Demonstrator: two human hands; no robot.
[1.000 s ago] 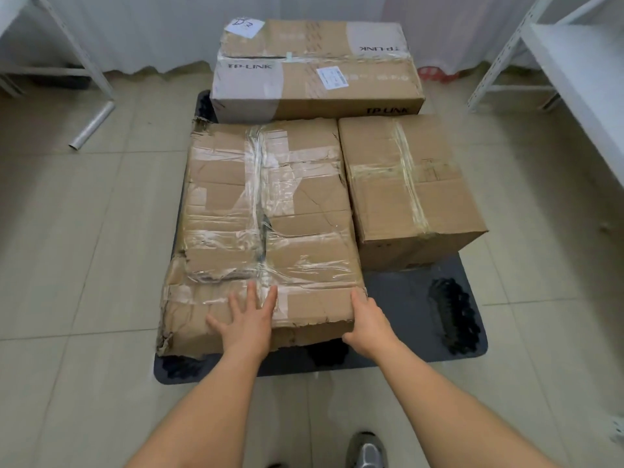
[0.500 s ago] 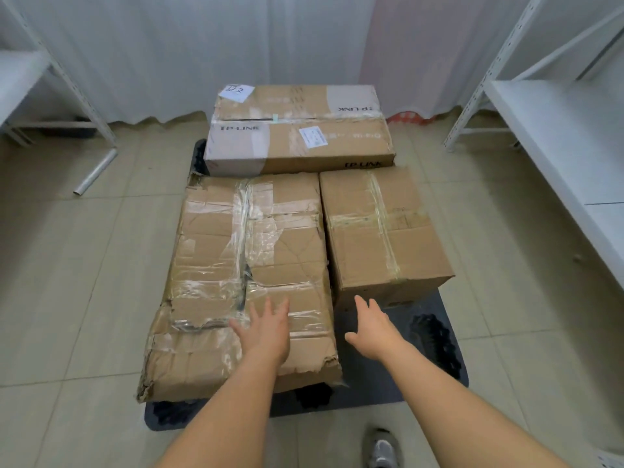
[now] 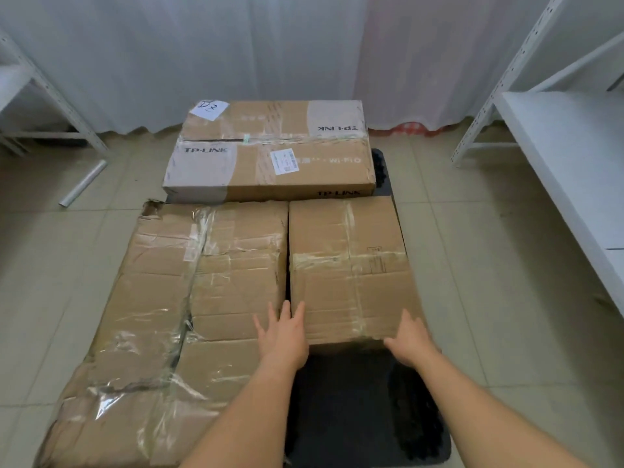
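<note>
cardboard box (image 3: 351, 265) sits between left hand (image 3: 283, 336) and right hand (image 3: 410, 339), fingers (image 3: 297, 314) straight and released.

The small box (image 3: 351, 271) is hemmed in on its left by the big battered box (image 3: 189, 315), with only a thin dark slit between them, right where the left hand (image 3: 285, 336) lies flat. The long TP-LINK box (image 3: 270, 157) sits just behind it and closes off the far end. Its near face opens onto bare black mat (image 3: 344, 393), and its right side, where the right hand (image 3: 410, 341) meets the corner, faces open floor tiles (image 3: 489, 298), with the white shelf rack (image 3: 574, 157) well apart.
</note>
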